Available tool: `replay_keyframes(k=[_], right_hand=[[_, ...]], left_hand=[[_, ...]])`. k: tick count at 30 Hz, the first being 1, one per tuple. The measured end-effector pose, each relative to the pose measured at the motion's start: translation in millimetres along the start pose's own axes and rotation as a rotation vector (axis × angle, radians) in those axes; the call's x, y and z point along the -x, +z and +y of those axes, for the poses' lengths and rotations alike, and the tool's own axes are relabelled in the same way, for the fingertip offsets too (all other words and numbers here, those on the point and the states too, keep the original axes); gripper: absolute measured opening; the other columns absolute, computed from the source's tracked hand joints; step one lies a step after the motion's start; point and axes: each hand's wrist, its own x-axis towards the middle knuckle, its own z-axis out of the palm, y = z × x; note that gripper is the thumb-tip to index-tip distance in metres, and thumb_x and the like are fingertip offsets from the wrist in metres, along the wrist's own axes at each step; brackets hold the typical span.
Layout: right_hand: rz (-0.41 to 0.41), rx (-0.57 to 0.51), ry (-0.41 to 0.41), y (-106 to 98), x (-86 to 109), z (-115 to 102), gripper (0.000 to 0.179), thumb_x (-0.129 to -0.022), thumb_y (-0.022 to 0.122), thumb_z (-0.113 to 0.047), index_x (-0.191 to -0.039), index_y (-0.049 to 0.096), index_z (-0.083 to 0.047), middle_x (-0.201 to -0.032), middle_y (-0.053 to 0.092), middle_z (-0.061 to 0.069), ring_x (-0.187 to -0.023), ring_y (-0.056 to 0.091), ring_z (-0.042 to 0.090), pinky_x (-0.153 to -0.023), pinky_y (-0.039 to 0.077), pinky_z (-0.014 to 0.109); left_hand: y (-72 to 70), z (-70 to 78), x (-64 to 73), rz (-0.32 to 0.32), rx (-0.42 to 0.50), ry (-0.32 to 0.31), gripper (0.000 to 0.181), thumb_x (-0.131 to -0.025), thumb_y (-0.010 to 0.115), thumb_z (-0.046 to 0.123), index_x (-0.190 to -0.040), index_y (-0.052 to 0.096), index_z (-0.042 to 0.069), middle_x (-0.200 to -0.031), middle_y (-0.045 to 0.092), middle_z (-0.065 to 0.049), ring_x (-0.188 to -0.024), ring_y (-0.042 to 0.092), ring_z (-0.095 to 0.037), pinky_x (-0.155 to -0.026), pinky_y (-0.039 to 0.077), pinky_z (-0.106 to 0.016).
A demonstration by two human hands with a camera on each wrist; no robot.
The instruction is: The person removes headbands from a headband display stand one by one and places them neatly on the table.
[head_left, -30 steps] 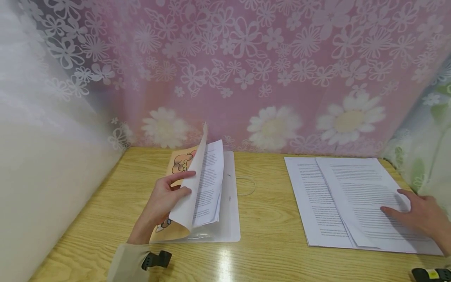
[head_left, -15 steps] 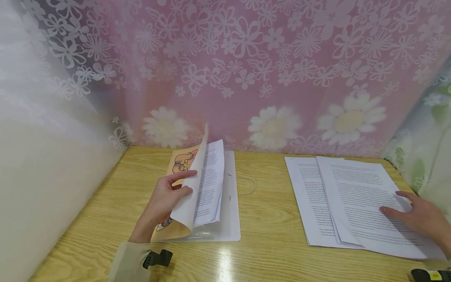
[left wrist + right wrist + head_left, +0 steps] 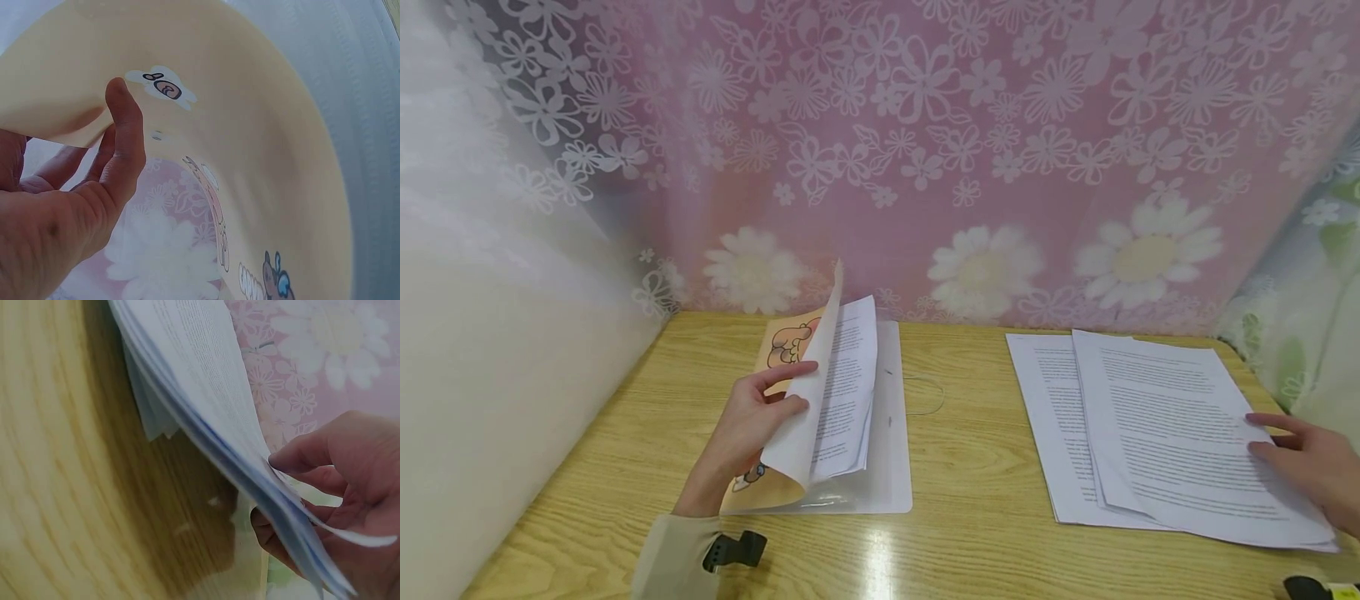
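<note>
At the left of the head view, my left hand [image 3: 748,429] pinches the free edge of a folder's cream cover [image 3: 805,417], which has cartoon prints and is bent up. Beneath the cover, printed sheets [image 3: 847,392] lie in the folder, on its clear back [image 3: 892,467]. In the left wrist view the cover [image 3: 262,144] curves away from my fingers. My right hand [image 3: 1307,462] grips the right edge of a sheaf of printed papers [image 3: 1180,425]; the right wrist view shows the sheaf's edge [image 3: 231,462] raised off the table between thumb and fingers.
Another printed sheet [image 3: 1063,425] lies partly under the sheaf on the wooden table [image 3: 970,467]. A thin loop of cord [image 3: 934,396] sticks out from the folder's right side. A pink flowered curtain [image 3: 880,167] hangs behind the table.
The upper papers on the right have turned and slid slightly, overlapping more of the sheet beneath at the bottom. My right hand has shifted a little right. The left hand stays put.
</note>
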Motion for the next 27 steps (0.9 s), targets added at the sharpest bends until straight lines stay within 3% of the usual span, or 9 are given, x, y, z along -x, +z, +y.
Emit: replay_keyframes(k=[6, 13, 17, 19, 22, 26, 27], right_hand=[[0.021, -0.094, 0.112, 1.4, -2.6, -2.7, 0.061, -0.096, 0.052, -0.016, -0.147, 0.023, 0.002, -0.134, 0.027, 0.037, -0.106, 0.036, 0.044, -0.079, 0.035, 0.041], [0.031, -0.112, 0.111, 1.0, 0.2, -5.8, 0.061, -0.097, 0.051, -0.017, -0.147, 0.023, 0.002, -0.136, 0.023, 0.035, -0.107, 0.036, 0.042, -0.075, 0.035, 0.035], [0.06, -0.099, 0.08, 0.4, 6.7, -7.2, 0.06, -0.096, 0.052, -0.019, -0.147, 0.026, 0.001, -0.135, 0.026, 0.034, -0.097, 0.044, 0.032, -0.067, 0.038, 0.028], [0.083, -0.094, 0.04, -1.0, 11.9, -8.4, 0.061, -0.096, 0.052, -0.022, -0.147, 0.027, 0.0, -0.135, 0.027, 0.035, -0.085, 0.048, 0.019, -0.061, 0.04, 0.024], [0.13, -0.092, -0.017, -2.1, 19.8, -11.4, 0.06, -0.096, 0.051, -0.026, -0.147, 0.029, -0.003, -0.137, 0.03, 0.035, -0.071, 0.041, -0.002, -0.053, 0.043, 0.02], [0.187, -0.096, -0.071, -2.0, 28.0, -16.1, 0.057, -0.097, 0.05, -0.027, -0.148, 0.032, -0.011, -0.137, 0.033, 0.034, -0.07, 0.038, -0.007, -0.052, 0.042, 0.018], [0.193, -0.111, -0.08, -1.9, 29.5, -16.5, 0.055, -0.097, 0.05, -0.027, -0.148, 0.033, -0.015, -0.133, 0.041, 0.026, -0.066, 0.042, -0.007, -0.052, 0.043, 0.019]], left_hand=[[-0.1, 0.6, -0.1, -0.008, -0.004, 0.006, 0.047, -0.086, 0.055, 0.002, -0.13, 0.057, 0.02, -0.118, 0.061, -0.025, -0.084, 0.069, -0.03, -0.063, 0.058, -0.041], [-0.3, 0.0, -0.4, -0.014, 0.007, 0.01, 0.047, -0.087, 0.054, 0.002, -0.131, 0.056, 0.019, -0.121, 0.06, -0.022, -0.091, 0.067, -0.035, -0.065, 0.058, -0.043], [-0.1, 0.2, -0.5, -0.012, 0.006, 0.009, 0.047, -0.087, 0.054, 0.002, -0.131, 0.057, 0.019, -0.121, 0.06, -0.022, -0.092, 0.067, -0.035, -0.065, 0.058, -0.043], [-0.1, 0.4, -0.5, -0.013, 0.005, 0.009, 0.047, -0.087, 0.054, 0.001, -0.131, 0.057, 0.019, -0.121, 0.06, -0.022, -0.093, 0.067, -0.036, -0.065, 0.058, -0.043], [0.0, 0.9, -0.2, -0.011, 0.006, 0.007, 0.047, -0.087, 0.054, 0.001, -0.131, 0.057, 0.019, -0.121, 0.06, -0.023, -0.092, 0.067, -0.036, -0.065, 0.058, -0.043], [-0.1, 1.0, -0.1, -0.013, 0.005, 0.012, 0.047, -0.087, 0.055, 0.002, -0.131, 0.057, 0.018, -0.121, 0.059, -0.024, -0.09, 0.068, -0.035, -0.065, 0.058, -0.044], [-0.2, 1.0, -0.2, -0.013, 0.005, 0.014, 0.047, -0.087, 0.055, 0.002, -0.131, 0.057, 0.018, -0.121, 0.059, -0.023, -0.089, 0.068, -0.034, -0.064, 0.058, -0.044]])
